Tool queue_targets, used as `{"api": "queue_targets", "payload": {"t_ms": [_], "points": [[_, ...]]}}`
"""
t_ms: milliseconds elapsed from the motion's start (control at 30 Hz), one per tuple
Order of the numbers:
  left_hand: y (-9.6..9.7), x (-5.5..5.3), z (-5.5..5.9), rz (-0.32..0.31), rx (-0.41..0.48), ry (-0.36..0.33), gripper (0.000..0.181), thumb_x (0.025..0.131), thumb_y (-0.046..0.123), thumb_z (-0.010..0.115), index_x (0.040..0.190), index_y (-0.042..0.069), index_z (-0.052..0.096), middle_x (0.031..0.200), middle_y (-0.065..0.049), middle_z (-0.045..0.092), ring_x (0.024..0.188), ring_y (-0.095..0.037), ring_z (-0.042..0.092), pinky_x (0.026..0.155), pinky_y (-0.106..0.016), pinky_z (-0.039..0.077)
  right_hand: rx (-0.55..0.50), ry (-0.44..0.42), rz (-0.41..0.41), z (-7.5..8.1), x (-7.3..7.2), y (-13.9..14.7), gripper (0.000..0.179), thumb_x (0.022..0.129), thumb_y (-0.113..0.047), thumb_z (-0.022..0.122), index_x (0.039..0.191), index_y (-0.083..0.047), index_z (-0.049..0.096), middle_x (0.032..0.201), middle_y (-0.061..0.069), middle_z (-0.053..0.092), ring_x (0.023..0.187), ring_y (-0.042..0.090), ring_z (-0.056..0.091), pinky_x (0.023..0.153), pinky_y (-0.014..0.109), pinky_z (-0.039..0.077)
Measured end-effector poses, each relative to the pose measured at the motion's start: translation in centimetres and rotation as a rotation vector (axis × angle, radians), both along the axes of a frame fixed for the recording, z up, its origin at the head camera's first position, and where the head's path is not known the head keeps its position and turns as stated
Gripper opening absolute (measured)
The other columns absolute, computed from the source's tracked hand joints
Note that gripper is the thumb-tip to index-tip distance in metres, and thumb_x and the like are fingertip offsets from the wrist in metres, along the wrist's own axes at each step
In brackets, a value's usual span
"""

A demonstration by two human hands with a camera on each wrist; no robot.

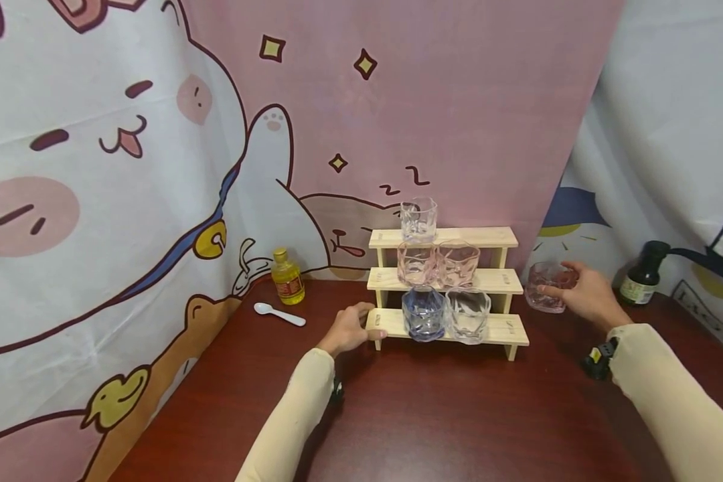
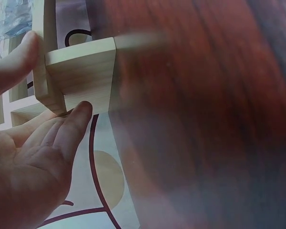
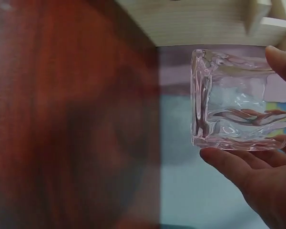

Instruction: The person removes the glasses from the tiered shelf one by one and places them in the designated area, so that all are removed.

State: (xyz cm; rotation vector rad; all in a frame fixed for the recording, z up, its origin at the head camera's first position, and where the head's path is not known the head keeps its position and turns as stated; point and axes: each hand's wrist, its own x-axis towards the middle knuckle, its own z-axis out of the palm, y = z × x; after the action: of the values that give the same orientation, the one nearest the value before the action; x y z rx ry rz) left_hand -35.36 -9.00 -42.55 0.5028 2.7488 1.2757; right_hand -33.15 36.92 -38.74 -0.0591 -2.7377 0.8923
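Observation:
A pale pink glass (image 1: pixel 546 286) is in my right hand (image 1: pixel 586 294), to the right of a three-tier wooden stand (image 1: pixel 391 278). In the right wrist view, thumb and fingers (image 3: pixel 229 164) grip the glass (image 3: pixel 229 100) from opposite sides. My left hand (image 1: pixel 348 328) holds the left end of the stand's lowest step, its thumb (image 2: pixel 26 52) against the board in the left wrist view. A blue glass (image 1: pixel 423 314) and a clear glass (image 1: pixel 468 316) stand on that step. Two pink glasses (image 1: pixel 416 264) fill part of the middle step, and one clear glass (image 1: pixel 418 219) tops the stand.
To the left, a yellow oil bottle (image 1: pixel 288 278) stands near the wall, with a white spoon (image 1: pixel 280 314) lying before it. A dark bottle (image 1: pixel 643 274) stands beyond my right hand. A printed cloth (image 1: pixel 458 100) hangs behind the dark red table (image 1: pixel 422 415).

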Motion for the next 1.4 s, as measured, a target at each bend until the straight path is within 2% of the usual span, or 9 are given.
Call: {"api": "queue_targets", "payload": {"t_ms": [200, 400, 467, 633, 767, 867, 1000, 1200, 1400], "points": [[0.0, 0.0, 0.0, 0.009, -0.003, -0.004, 0.07, 0.082, 0.02, 0.084, 0.139, -0.003, 0.052, 0.142, -0.022, 0.058, 0.132, -0.033, 0.057, 0.108, -0.046, 0.047, -0.038, -0.044, 0.015, -2.2, -0.1, -0.4, 0.097, 0.09, -0.045, 0.072, 0.149, 0.016, 0.025, 0.126, 0.041, 0.055, 0.102, 0.049, 0.062, 0.075, 0.052, 0.052], [0.0, 0.1, 0.0, 0.011, -0.002, -0.014, 0.069, 0.082, 0.019, 0.084, 0.139, -0.002, 0.052, 0.142, -0.021, 0.058, 0.133, -0.032, 0.057, 0.108, -0.045, 0.047, -0.068, -0.107, 0.016, -3.5, -0.3, -0.7, 0.102, 0.088, -0.046, 0.073, 0.152, 0.012, 0.02, 0.133, 0.042, 0.046, 0.115, 0.055, 0.052, 0.085, 0.061, 0.048], [0.1, 0.1, 0.0, 0.007, -0.004, -0.015, 0.068, 0.082, 0.019, 0.084, 0.139, -0.003, 0.052, 0.142, -0.021, 0.058, 0.132, -0.032, 0.057, 0.108, -0.045, 0.047, -0.072, -0.114, 0.022, -3.8, -0.4, -0.7, 0.102, 0.088, -0.044, 0.074, 0.153, 0.012, 0.018, 0.137, 0.043, 0.042, 0.12, 0.057, 0.048, 0.09, 0.065, 0.046], [0.1, -0.1, 0.1, 0.015, 0.006, -0.016, 0.068, 0.082, 0.018, 0.084, 0.139, -0.002, 0.052, 0.143, -0.021, 0.058, 0.132, -0.033, 0.057, 0.109, -0.046, 0.046, -0.085, -0.107, 0.065, -4.0, -0.7, -0.6, 0.098, 0.088, -0.034, 0.075, 0.153, 0.011, 0.017, 0.138, 0.042, 0.042, 0.117, 0.054, 0.05, 0.088, 0.063, 0.046], [0.1, -0.1, 0.2, 0.014, 0.017, -0.022, 0.068, 0.082, 0.017, 0.084, 0.139, -0.002, 0.052, 0.143, -0.021, 0.058, 0.133, -0.032, 0.057, 0.109, -0.047, 0.046, -0.057, -0.124, 0.103, -3.7, -0.7, -0.2, 0.101, 0.087, -0.034, 0.076, 0.153, 0.012, 0.015, 0.139, 0.042, 0.041, 0.117, 0.054, 0.049, 0.09, 0.064, 0.045], [0.2, 0.0, 0.0, 0.012, 0.017, -0.025, 0.069, 0.082, 0.017, 0.084, 0.14, -0.003, 0.052, 0.143, -0.022, 0.058, 0.133, -0.032, 0.057, 0.109, -0.046, 0.046, 0.002, -0.151, 0.13, -2.8, -0.6, 0.3, 0.107, 0.085, -0.034, 0.078, 0.154, 0.012, 0.01, 0.142, 0.045, 0.036, 0.122, 0.06, 0.044, 0.095, 0.07, 0.041], [0.3, -0.1, -0.1, 0.01, 0.015, -0.021, 0.069, 0.082, 0.016, 0.084, 0.14, -0.003, 0.051, 0.143, -0.022, 0.057, 0.133, -0.032, 0.056, 0.109, -0.046, 0.046, 0.055, -0.124, 0.123, 0.3, -0.2, 0.7, 0.105, 0.086, -0.025, 0.077, 0.156, 0.01, 0.007, 0.145, 0.048, 0.03, 0.13, 0.065, 0.033, 0.102, 0.075, 0.032], [0.2, 0.0, 0.0, 0.013, 0.02, -0.021, 0.068, 0.083, 0.015, 0.083, 0.14, -0.003, 0.051, 0.144, -0.023, 0.056, 0.134, -0.034, 0.055, 0.11, -0.048, 0.044, 0.033, -0.028, 0.113, 5.3, 0.1, -0.6, 0.094, 0.092, -0.025, 0.071, 0.158, 0.005, 0.011, 0.149, 0.043, 0.033, 0.136, 0.063, 0.029, 0.105, 0.075, 0.028], [0.3, 0.2, 0.0, 0.02, 0.003, -0.021, 0.069, 0.083, 0.017, 0.084, 0.141, -0.002, 0.051, 0.145, -0.021, 0.056, 0.134, -0.032, 0.056, 0.11, -0.046, 0.045, -0.016, 0.061, 0.142, 8.2, 0.0, -3.2, 0.081, 0.099, -0.032, 0.063, 0.159, -0.003, 0.018, 0.151, 0.037, 0.038, 0.139, 0.058, 0.033, 0.105, 0.073, 0.03]]}}
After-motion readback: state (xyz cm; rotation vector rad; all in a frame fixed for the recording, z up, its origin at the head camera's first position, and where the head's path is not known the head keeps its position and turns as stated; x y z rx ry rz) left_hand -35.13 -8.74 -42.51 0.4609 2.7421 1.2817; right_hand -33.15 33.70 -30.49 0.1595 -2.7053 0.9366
